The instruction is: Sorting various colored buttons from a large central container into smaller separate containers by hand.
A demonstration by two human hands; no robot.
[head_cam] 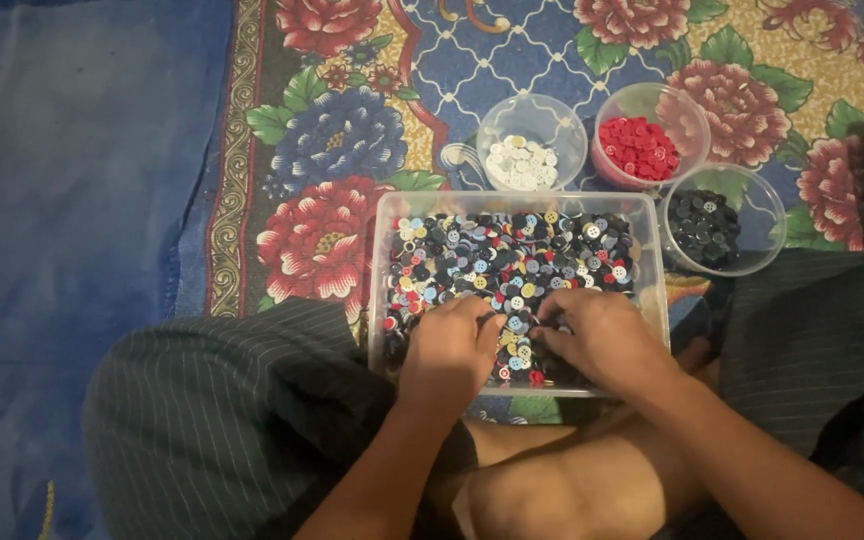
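Three round tubs stand on the flowered rug just beyond the far edge of the clear rectangular tray point(652, 215): one with white buttons point(522, 163), one with red buttons point(638, 147), and one with black buttons point(704, 226) off the tray's far right corner. Each tub is only part filled, the white one thinly. Judging by this, the sorting is at an early stage, since the mixed buttons point(512, 255) cover the tray from wall to wall, with plenty of red, white and dark ones among blue and yellow. Both hands work at the tray's near edge. The left hand point(449, 345) and right hand point(602, 335) have fingers curled down into the heap, tips nearly meeting; whether either pinches a button I cannot tell, as the knuckles hide it.
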